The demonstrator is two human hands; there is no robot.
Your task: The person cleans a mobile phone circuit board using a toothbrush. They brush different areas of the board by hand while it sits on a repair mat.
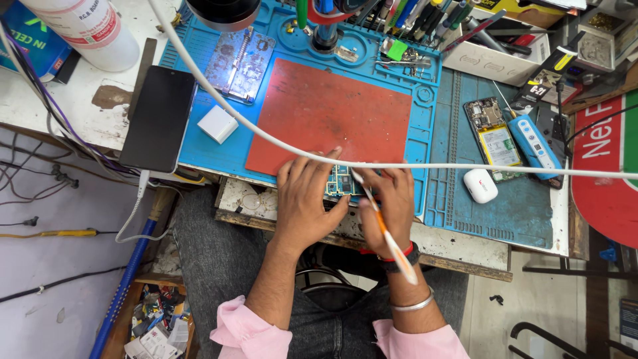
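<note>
I see my left hand (306, 199) lying flat with its fingers close together, curled over the left end of a small circuit board (340, 181). The thumb presses on the board's near edge. My right hand (392, 203) is curled too. Its fingers pinch a thin stick tool (383, 226) that is white and orange, and the tip touches the board's right side. The rest of the stick slants back over my right wrist.

The board is blue and green with tiny shiny parts. It sits at the near edge of the red mat (329, 113), between my two hands.

The red mat is flat, square and a bit dusty. It lies on a bigger blue rubber mat (199, 143) with little pockets, which covers the surface (100, 119). Left of the red mat is a small white block (217, 123), and further left a smooth black phone (159, 116) lies face up. A round white cable (465, 167) runs across just past my fingers. Right of the red mat I see an open phone (495, 136) with its insides showing, and a smooth white earbud case (480, 185) close to it.
</note>
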